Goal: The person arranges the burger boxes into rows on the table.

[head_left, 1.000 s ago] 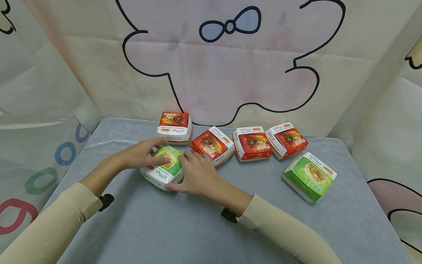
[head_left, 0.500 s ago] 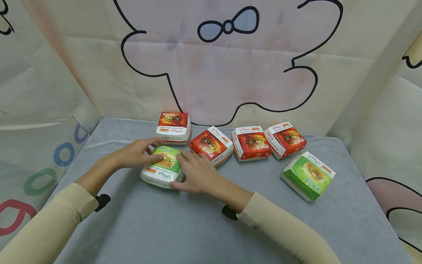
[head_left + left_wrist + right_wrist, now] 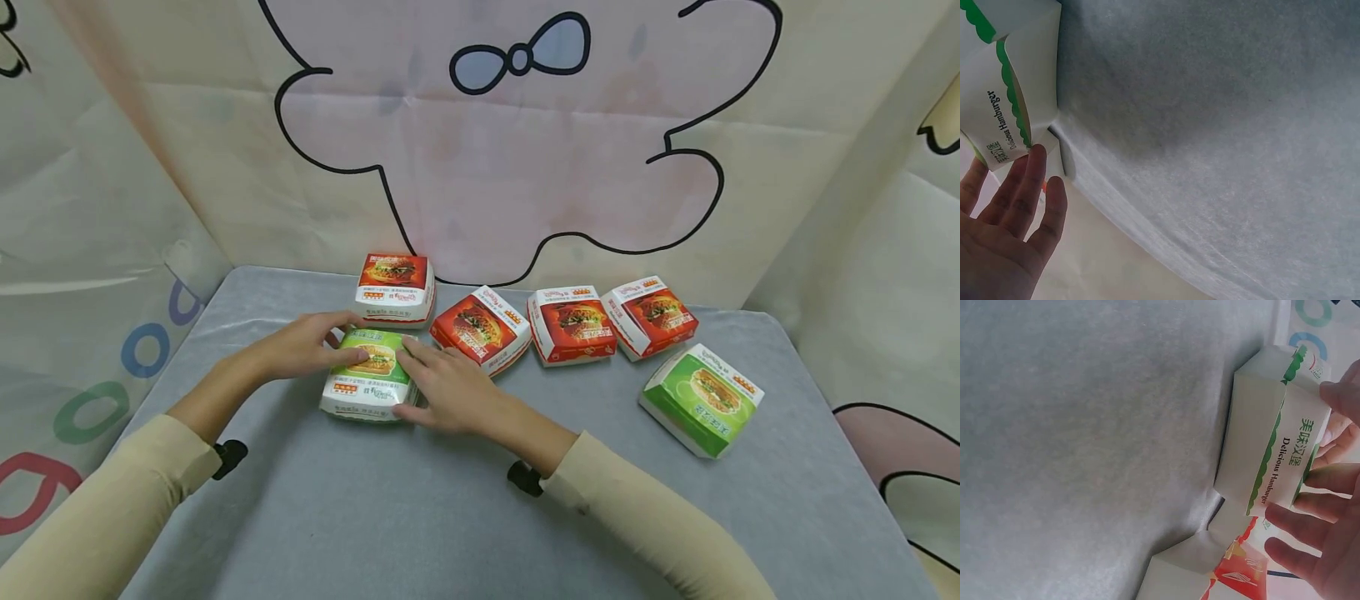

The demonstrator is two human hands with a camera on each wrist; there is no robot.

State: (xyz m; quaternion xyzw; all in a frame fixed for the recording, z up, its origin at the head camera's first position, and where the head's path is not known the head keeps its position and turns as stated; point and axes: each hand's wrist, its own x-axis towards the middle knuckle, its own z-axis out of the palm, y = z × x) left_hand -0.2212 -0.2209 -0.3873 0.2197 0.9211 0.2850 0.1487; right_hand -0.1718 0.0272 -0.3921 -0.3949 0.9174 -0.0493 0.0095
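Note:
In the head view a hamburger box with a green and white top sits on the grey-covered table, between both hands. My left hand holds its left back corner, thumb on the printed top. In the left wrist view fingertips touch the edge of its white side. My right hand holds the right side, thumb near the front corner and fingers over the top edge. The right wrist view shows the box's green scalloped lid edge with the thumb and fingers spread along that side.
Directly behind stands a red hamburger box. A tilted red box, another red box and a third line up to its right. A second green box lies at the right. Printed cloth hangs behind the table.
Between the hands, the green box has turned so its white front edge faces nearer the person, and shifted slightly back. Both hands moved slightly with it. The other boxes stay put.

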